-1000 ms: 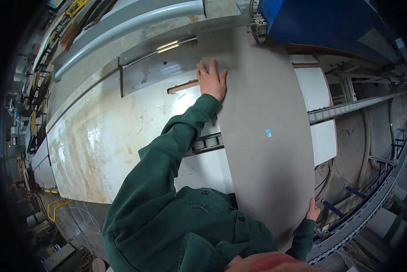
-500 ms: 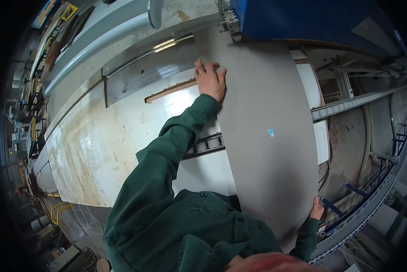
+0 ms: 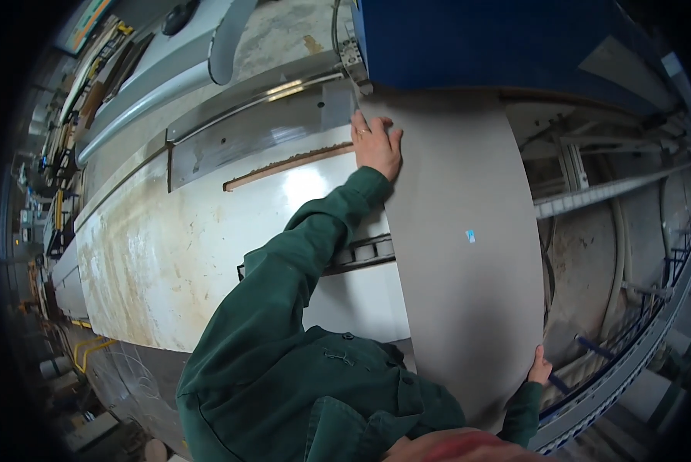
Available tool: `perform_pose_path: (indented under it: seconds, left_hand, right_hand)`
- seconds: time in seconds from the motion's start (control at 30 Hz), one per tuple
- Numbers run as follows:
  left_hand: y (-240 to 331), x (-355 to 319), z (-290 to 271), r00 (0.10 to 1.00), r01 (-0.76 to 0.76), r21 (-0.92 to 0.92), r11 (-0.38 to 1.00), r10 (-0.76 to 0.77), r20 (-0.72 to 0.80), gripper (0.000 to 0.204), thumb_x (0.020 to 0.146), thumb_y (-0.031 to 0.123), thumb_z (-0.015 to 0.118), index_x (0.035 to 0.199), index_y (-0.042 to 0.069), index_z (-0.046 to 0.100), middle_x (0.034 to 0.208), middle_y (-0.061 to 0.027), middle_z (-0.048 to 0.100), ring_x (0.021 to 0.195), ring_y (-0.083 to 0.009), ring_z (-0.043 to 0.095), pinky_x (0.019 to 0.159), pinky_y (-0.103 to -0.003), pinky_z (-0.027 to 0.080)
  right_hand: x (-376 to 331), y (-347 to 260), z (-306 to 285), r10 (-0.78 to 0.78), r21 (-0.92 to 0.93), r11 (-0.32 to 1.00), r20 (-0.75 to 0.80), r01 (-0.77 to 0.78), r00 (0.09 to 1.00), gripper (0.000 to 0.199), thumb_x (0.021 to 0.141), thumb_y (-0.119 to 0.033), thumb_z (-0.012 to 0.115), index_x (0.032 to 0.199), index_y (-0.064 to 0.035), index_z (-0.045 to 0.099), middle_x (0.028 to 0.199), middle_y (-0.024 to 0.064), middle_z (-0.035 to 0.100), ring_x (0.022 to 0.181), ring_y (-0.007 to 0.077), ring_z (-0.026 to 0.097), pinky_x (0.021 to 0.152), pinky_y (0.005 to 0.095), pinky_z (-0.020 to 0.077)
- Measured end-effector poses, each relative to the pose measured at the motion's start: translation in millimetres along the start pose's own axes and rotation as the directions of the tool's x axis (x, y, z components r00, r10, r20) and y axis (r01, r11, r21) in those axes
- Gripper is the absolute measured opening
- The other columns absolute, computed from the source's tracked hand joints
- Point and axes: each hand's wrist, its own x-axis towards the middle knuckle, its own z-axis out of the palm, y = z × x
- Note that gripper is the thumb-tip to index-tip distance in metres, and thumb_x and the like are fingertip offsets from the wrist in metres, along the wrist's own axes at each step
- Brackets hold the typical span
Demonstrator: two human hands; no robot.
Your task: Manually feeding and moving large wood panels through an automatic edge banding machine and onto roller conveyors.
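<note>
Head view: looks down over a green-sleeved torso onto a machine table.
Panel: large grey sheet (image 3: 469, 254), lying flat, far end tucked under the blue machine housing (image 3: 484, 42), near end close to the body; small blue sticker (image 3: 470, 236) near its middle.
Left hand: (image 3: 376, 144) flat on the far left corner of the panel, palm down, just beside the blue housing.
Left fingers: (image 3: 358, 123) extended and slightly spread, pressed onto the sheet surface; thumb side at the panel's left edge; ring on one finger.
Right hand: (image 3: 539, 368) at the near right edge of the panel, low in the picture.
Right fingers: curled over the edge, gripping the sheet; fingertips hidden beneath it.
Left sleeve: dark green (image 3: 299, 262), stretched diagonally across the table from the body to the far corner.
Table: white worn surface (image 3: 153, 254) left of the panel, stained yellowish-brown.
Wooden strip: thin brown batten (image 3: 288, 165) lying on the table, left of the left hand, apart from it.
Metal plate: grey steel bar (image 3: 245, 138) just beyond the strip, along the table's far side.
Roller track: metal rail (image 3: 615, 189) right of the panel, running away toward the right rim.
</note>
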Motion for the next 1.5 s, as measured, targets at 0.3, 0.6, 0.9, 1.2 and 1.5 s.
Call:
perform_pose_path:
  seconds: [0.3, 0.6, 0.9, 1.2, 1.5]
  left_hand:
    - [48, -1, 37, 0.996, 0.056, -0.056, 0.997, -0.06, -0.065, 0.024, 0.068, 0.016, 0.055, 0.085, 0.004, 0.044, 0.106, -0.0291, 0.029, 0.097, -0.041, 0.032, 0.081, -0.042, 0.028]
    - [81, 3, 86, 0.995, 0.082, -0.05, 0.995, -0.085, -0.048, 0.027, 0.069, 0.019, 0.053, 0.088, 0.002, 0.044, 0.111, -0.0331, 0.026, 0.109, -0.0408, 0.022, 0.09, -0.043, 0.018]
    - [130, 14, 127, 0.99, 0.142, -0.087, 0.986, -0.141, 0.014, 0.03, 0.068, 0.019, 0.052, 0.089, 0.001, 0.042, 0.112, -0.0345, 0.024, 0.108, -0.0432, 0.02, 0.091, -0.044, 0.018]
    - [159, 13, 146, 0.979, 0.16, -0.28, 0.947, -0.116, 0.166, 0.043, 0.071, 0.028, 0.048, 0.101, -0.002, 0.039, 0.118, -0.0295, 0.018, 0.112, -0.042, 0.014, 0.092, -0.047, 0.012]
    - [16, -128, -107, 0.913, -0.127, -0.406, 0.905, 0.267, 0.309, 0.034, 0.068, 0.023, 0.054, 0.098, 0.008, 0.044, 0.117, -0.0203, 0.029, 0.11, -0.037, 0.023, 0.088, -0.044, 0.022]
  right_hand:
    - [41, -11, -20, -0.088, 0.046, 0.995, -0.028, 0.089, 0.996, 0.067, 0.06, -0.053, 0.057, 0.063, 0.0127, 0.048, 0.062, 0.0183, 0.052, 0.058, 0.0213, 0.046, 0.06, 0.0321, 0.0386]
    - [102, -20, -33, -0.162, -0.007, 0.987, -0.028, 0.162, 0.986, 0.069, 0.064, -0.054, 0.051, 0.059, 0.0145, 0.05, 0.056, 0.0173, 0.052, 0.053, 0.0197, 0.045, 0.056, 0.0327, 0.0379]
    - [145, -21, -52, -0.168, -0.071, 0.985, -0.17, 0.158, 0.971, 0.063, 0.065, -0.053, 0.051, 0.069, 0.0099, 0.054, 0.066, 0.0181, 0.055, 0.064, 0.0235, 0.051, 0.061, 0.0331, 0.039]
    - [-29, -129, -22, -0.716, -0.43, 0.698, -0.432, 0.573, 0.548, 0.022, 0.07, -0.022, 0.054, 0.084, -0.0046, 0.056, 0.096, 0.0126, 0.045, 0.083, 0.0258, 0.043, 0.071, 0.0345, 0.0358]
    - [-177, -152, 59, -0.831, 0.177, 0.486, -0.209, 0.856, 0.515, 0.014, 0.067, -0.01, 0.057, 0.076, -0.0006, 0.055, 0.094, 0.0121, 0.041, 0.077, 0.0235, 0.042, 0.067, 0.0311, 0.0359]
